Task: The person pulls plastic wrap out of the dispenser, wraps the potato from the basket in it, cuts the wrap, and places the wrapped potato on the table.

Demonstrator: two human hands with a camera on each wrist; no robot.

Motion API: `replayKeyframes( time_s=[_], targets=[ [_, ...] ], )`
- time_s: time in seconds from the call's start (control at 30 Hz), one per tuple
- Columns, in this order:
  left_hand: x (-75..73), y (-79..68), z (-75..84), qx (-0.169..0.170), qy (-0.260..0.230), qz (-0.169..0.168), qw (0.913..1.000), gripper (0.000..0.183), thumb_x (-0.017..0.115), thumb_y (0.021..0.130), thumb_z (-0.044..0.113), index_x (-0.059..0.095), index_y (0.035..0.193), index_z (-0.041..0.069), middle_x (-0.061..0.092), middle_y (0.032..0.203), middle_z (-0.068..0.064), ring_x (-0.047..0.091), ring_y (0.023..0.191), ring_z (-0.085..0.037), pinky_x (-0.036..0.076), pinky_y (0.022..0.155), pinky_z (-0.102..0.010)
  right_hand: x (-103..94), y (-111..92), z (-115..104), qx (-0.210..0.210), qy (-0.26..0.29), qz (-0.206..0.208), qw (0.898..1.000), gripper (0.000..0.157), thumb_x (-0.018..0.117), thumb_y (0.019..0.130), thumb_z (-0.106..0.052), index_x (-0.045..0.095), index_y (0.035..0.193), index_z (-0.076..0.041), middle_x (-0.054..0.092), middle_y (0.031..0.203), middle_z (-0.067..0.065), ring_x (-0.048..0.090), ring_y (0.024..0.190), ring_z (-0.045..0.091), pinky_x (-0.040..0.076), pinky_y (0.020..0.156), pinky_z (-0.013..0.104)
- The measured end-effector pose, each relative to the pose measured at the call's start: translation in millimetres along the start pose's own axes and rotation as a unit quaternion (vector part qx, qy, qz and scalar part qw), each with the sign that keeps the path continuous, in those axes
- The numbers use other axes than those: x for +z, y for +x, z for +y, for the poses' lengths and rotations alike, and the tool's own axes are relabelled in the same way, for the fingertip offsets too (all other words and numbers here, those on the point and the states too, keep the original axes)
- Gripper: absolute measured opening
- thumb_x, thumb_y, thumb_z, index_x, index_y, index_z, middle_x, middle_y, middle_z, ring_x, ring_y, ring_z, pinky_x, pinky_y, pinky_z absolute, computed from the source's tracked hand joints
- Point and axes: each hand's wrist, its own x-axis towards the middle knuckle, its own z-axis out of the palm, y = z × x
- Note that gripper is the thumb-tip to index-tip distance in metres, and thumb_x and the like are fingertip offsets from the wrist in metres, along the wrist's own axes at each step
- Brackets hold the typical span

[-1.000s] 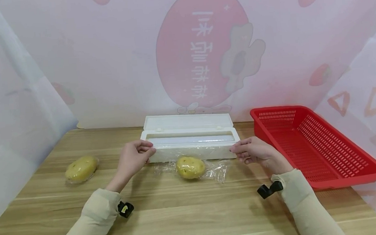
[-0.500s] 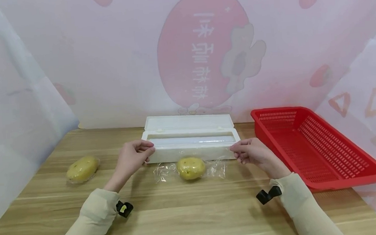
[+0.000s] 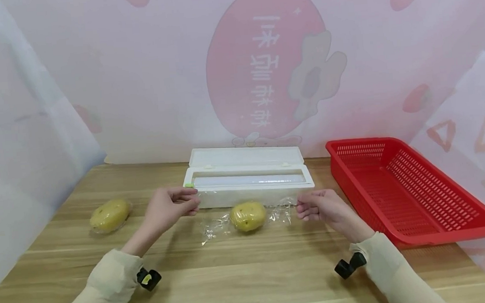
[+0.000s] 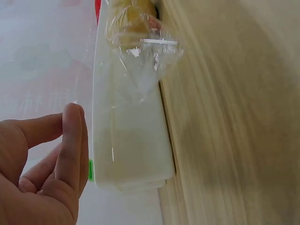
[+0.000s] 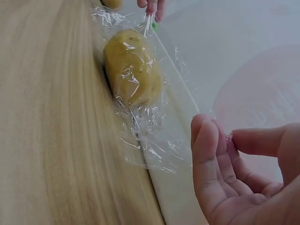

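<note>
A potato lies on clear cling film, directly in front of a long white cling film box. The film spreads crinkled to both sides of it. Thumb and fingers of my left hand pinch one edge of the film near the box's left end. At the opposite end, my right hand pinches the other edge, bunched between thumb and fingertips in the right wrist view. The box's lid stands raised, baring the white roll inside. A green slider shows at the box's left end.
Another potato, wrapped in film, lies at the left of the wooden table. A red perforated basket occupies the right side, close beside my right forearm. A printed cloth hangs behind the table.
Both hands have drawn slightly back from the box's front corners toward me, with the film between them. The green slider has come into sight. The loose film around the potato has shifted.
</note>
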Motion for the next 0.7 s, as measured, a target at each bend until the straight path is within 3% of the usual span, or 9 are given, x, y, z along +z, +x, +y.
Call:
replayKeyframes(
  time_s=[0.2, 0.4, 0.7],
  targets=[
    [3.2, -9.7, 3.2, -0.017, -0.011, -0.038, 0.9991, 0.042, 0.074, 0.085, 0.0, 0.06, 0.123, -0.012, 0.071, 0.094, -0.017, 0.07, 0.085, -0.031, 0.057, 0.076, -0.037, -0.9, -0.9, 1.3, 0.004, 0.0, -0.017, 1.0, 0.015, 0.065, 0.093, -0.001, 0.065, 0.098, 0.013, 0.068, 0.079, 0.013, 0.068, 0.07, 0.02, 0.057, 0.069, 0.032],
    [4.4, -12.5, 4.3, -0.03, -0.063, -0.061, 0.9957, 0.039, 0.07, 0.088, -0.004, 0.057, 0.121, -0.018, 0.067, 0.099, -0.027, 0.07, 0.087, -0.033, 0.056, 0.077, -0.037, -3.6, -1.9, 1.0, 0.008, 0.011, -0.018, 1.0, 0.026, 0.063, 0.093, 0.002, 0.057, 0.109, 0.022, 0.068, 0.081, 0.014, 0.068, 0.07, 0.019, 0.057, 0.068, 0.03],
    [2.3, -20.8, 3.8, -0.001, -0.065, -0.091, 0.9937, 0.024, 0.072, 0.088, -0.001, 0.067, 0.108, -0.012, 0.067, 0.097, -0.028, 0.069, 0.085, -0.033, 0.055, 0.078, -0.046, -7.3, -3.2, 2.9, 0.027, 0.03, -0.045, 0.998, 0.021, 0.059, 0.095, 0.002, 0.058, 0.11, 0.015, 0.068, 0.082, 0.012, 0.066, 0.071, 0.018, 0.055, 0.069, 0.027]
  ],
)
